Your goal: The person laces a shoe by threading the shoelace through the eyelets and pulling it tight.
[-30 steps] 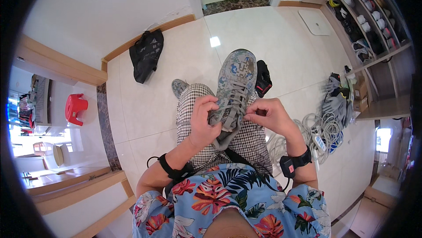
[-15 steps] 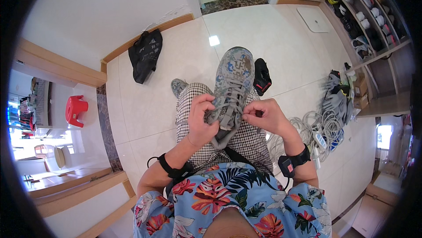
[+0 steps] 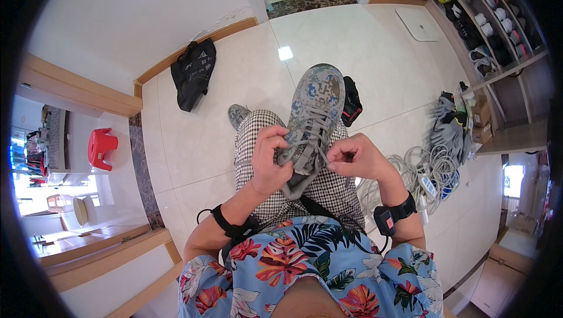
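A grey-blue camouflage sneaker [image 3: 319,90] rests across my lap, toe pointing away and its opening toward me. Grey shoelaces [image 3: 317,124] criss-cross over its tongue. At the sneaker's left edge, my left hand [image 3: 271,162] is closed with bent fingers, and a strand of lace runs toward it; the fingertips are partly hidden. On the other side my right hand [image 3: 358,156] pinches a lace end between thumb and forefinger. Both hands are close to the ankle opening. A matching camouflage shoe [image 3: 237,116] shows beyond my left knee, on the floor.
A black shoe with red trim [image 3: 352,104] is partly hidden behind the sneaker. Coiled grey cables [image 3: 410,168] and grey gloves [image 3: 448,136] lie to the right. A black bag [image 3: 194,74] leans by the wall; a red stool [image 3: 102,148] and a shoe cabinet [image 3: 503,83] stand farther out.
The sneaker's toe has tilted slightly to the right, covering more of the black shoe. My right hand has shifted a little, still pinching the lace. My left hand stays nearly in place.
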Demonstrator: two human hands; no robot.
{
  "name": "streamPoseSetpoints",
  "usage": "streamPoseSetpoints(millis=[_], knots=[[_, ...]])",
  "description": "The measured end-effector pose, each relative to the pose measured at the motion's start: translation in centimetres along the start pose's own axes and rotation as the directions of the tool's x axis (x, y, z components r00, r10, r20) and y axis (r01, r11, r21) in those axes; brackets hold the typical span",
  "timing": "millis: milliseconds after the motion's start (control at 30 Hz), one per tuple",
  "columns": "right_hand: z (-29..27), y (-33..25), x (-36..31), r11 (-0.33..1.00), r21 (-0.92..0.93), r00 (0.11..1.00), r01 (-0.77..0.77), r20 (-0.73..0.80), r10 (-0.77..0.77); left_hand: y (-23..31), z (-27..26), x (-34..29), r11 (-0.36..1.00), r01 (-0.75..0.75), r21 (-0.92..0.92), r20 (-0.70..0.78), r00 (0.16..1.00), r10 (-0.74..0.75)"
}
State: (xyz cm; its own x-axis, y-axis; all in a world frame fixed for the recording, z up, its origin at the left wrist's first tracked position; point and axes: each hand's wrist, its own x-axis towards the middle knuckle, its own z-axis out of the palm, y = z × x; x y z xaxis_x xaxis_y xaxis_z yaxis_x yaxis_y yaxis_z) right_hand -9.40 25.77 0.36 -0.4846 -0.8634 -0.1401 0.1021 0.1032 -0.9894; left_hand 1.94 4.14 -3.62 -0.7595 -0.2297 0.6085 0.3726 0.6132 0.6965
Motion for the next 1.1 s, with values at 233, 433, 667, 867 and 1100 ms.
streamPoseSetpoints(millis=[233,433,667,867,1100], knots=[[-0.2,0.1,0.1,0.985,-0.121,0.992,0.124,0.010,-0.124,-0.1,0.2,0.0,0.996,-0.084,-0.010,0.024,0.996,0.084],[-0.1,0.3,0.1,0.989,-0.119,0.996,0.087,-0.001,-0.087,0.4,0.0,0.3,0.974,-0.214,0.073,0.064,0.976,0.209],[0.1,0.4,0.2,0.993,-0.105,0.999,0.050,-0.012,-0.051,1.1,0.1,0.7,0.963,-0.247,0.107,0.037,0.969,0.245],[0.0,0.1,0.2,0.978,-0.191,0.995,0.081,-0.035,-0.089,0.9,0.2,0.9,0.968,-0.235,0.092,0.033,0.972,0.233],[-0.9,-0.8,1.1,0.694,-0.639,0.807,0.331,-0.190,-0.560,0.6,0.3,1.3,0.971,-0.230,0.071,0.033,0.973,0.228]])
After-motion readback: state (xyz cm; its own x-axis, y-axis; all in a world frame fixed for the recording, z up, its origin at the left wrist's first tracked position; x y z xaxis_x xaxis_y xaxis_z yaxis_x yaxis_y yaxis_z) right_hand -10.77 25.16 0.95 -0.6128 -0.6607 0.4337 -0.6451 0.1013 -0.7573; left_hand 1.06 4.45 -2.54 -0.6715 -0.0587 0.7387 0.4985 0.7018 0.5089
